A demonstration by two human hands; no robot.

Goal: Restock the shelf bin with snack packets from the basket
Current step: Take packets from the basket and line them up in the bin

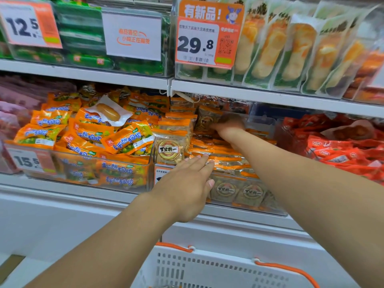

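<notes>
A clear shelf bin on the middle shelf holds several brown snack packets with orange tops. My right hand reaches deep into the back of the bin and holds a brown packet upright there. My left hand lies flat at the bin's front edge, with straight fingers touching the top packets. The white basket with orange handles sits below, at the bottom of the view; its contents are hidden.
The bin to the left holds orange-and-green packets with one white sausage packet on top. Red packets fill the bin on the right. A shelf with price tags hangs close above.
</notes>
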